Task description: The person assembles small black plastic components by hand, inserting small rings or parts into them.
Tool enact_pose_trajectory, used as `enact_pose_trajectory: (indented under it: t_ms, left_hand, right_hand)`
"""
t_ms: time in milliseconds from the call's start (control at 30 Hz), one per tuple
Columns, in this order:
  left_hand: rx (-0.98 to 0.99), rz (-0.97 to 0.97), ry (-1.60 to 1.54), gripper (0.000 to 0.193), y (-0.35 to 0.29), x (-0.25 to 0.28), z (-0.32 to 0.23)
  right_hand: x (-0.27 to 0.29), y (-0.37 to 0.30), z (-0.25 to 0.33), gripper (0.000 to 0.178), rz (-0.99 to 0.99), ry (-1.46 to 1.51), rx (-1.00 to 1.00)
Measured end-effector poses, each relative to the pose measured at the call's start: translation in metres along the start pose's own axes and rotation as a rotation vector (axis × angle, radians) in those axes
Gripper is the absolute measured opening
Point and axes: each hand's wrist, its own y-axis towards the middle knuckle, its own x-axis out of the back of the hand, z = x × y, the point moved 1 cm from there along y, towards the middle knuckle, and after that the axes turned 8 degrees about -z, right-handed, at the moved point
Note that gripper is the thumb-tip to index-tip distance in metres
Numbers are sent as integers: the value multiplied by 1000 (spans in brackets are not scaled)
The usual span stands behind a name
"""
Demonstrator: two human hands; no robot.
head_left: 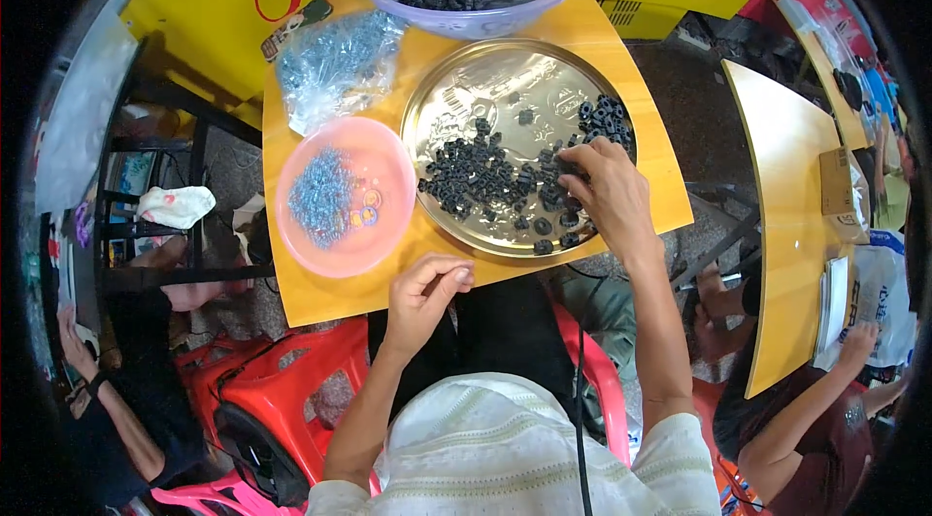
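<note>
Reaching over the right side of the round gold tray (451,94), the right hand (614,194) bends its thumb and fingers toward the small black parts (471,171) lying loose in it; I cannot tell whether it grips one. The left hand (424,298) curls at the near edge of the wooden table (335,300), its contents hidden. A sweeping right wrist could push parts over the low rim; anything slipping from the left could drop into the lap (519,327). Bumping the pink bowl (386,162) might spill its metal pieces (322,196).

right hand (616,194): at black parts (468,174) on gold tray (456,94) | left hand (423,295): curled, near pink bowl (385,155)
</note>
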Motion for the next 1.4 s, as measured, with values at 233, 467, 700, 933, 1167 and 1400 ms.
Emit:
enact_pose_trajectory:
  t_ms: [233, 467, 700, 933, 1167, 1400]
  left_hand:
    - [-12, -26, -18, 13, -3, 1, 1]
    - [-44, -11, -21, 12, -3, 0, 3]
    - [17, -11, -58, 13, -4, -1, -2]
    - [-30, -55, -213, 13, -11, -11, -50]
    - [-114, -117, -201, 19, -16, -10, -68]
    - [-90, -187, -223, 19, -22, -3, -68]
  right_hand:
    - [-9, 2, 5, 20, -50, -28, -42]
    - [-19, 13, 9, 14, 33, -204, -43]
    - [-11, 8, 11, 12, 5, 274, -183]
    - [10, -22, 55, 21, 286, 1399, -685]
    - [7, -47, 90, 19, 357, 1609, -712]
    - [-3, -55, 97, 18, 382, 1582, -613]
